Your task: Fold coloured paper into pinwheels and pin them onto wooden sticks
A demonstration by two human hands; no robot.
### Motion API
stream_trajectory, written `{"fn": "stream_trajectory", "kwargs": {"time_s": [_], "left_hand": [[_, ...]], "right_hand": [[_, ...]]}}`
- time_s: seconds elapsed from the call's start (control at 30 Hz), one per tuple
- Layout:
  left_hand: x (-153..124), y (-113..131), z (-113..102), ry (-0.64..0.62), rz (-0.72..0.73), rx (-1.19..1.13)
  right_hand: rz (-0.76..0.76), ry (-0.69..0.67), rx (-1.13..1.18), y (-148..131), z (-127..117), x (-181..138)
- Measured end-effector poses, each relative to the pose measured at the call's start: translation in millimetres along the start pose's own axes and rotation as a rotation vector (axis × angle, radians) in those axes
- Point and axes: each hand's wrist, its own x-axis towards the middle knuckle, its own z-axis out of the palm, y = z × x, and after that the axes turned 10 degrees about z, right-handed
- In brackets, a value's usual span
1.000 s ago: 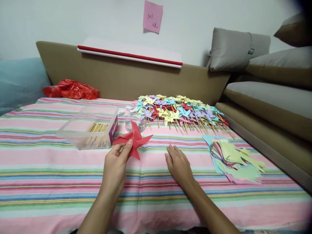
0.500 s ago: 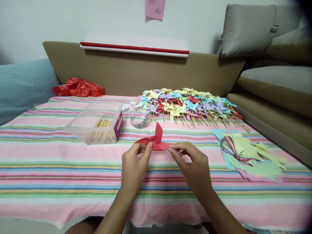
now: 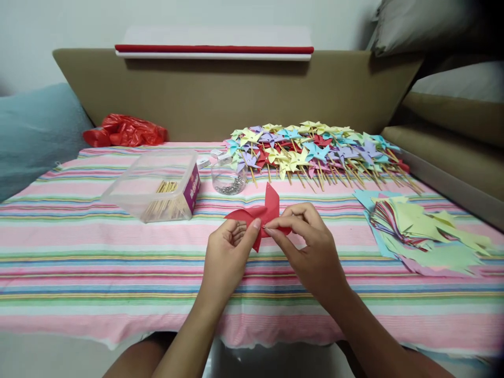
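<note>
A red paper pinwheel (image 3: pixel 271 202) is held up over the striped cloth, one blade pointing upward and others curled or spread to the sides. My left hand (image 3: pixel 232 247) pinches its left part, thumb in front near the middle and fingers behind. Close to that thumb, my right hand (image 3: pixel 305 236) has thumb and forefinger pressed together at the pinwheel's centre. A tiny bright spot shows at these fingertips, too small to name. The right blade is partly hidden behind my right fingers.
Beyond my hands are a clear box (image 3: pixel 134 197) of wooden sticks and a round tub (image 3: pixel 228 178) of small metal pieces. Many finished pinwheels (image 3: pixel 315 152) lie at the back. Paper cutouts (image 3: pixel 417 220) are piled right; a red plastic bag (image 3: pixel 129 131) lies back left.
My right hand has shifted its pinch from the right blade's end to the pinwheel's middle. The pinwheel has turned to face me more. The view has tilted down.
</note>
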Motion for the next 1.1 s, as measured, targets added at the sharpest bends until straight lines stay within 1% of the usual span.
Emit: {"fn": "stream_trajectory", "kwargs": {"time_s": [0.17, 0.27, 0.37, 0.5, 0.57, 0.7, 0.93, 1.1], "left_hand": [[-1, -3, -1, -0.029, 0.021, 0.018], [-2, -6, -2, -0.031, 0.048, 0.063], [-3, -8, -4, -0.034, 0.103, 0.13], [-3, -9, -5, -0.068, 0.188, 0.189], [-3, -9, -5, -0.088, 0.229, 0.206], [-5, -8, -6, -0.1, 0.269, 0.241], [-5, -8, -8, -0.105, 0.289, 0.258], [-4, -8, -7, -0.12, 0.302, 0.208]], "right_hand": [[0.031, -0.017, 0.024, 3, 0, 0], [0.078, -0.03, 0.027, 4, -1, 0], [0.163, -0.076, 0.053, 4, -4, 1], [0.335, -0.19, 0.114, 1, -10, 3], [0.382, -0.239, 0.131, -1, -14, 5], [0.378, -0.279, 0.141, -1, -17, 7], [0.403, -0.294, 0.186, -1, -16, 7], [0.43, -0.26, 0.261, 0, -14, 7]]}}
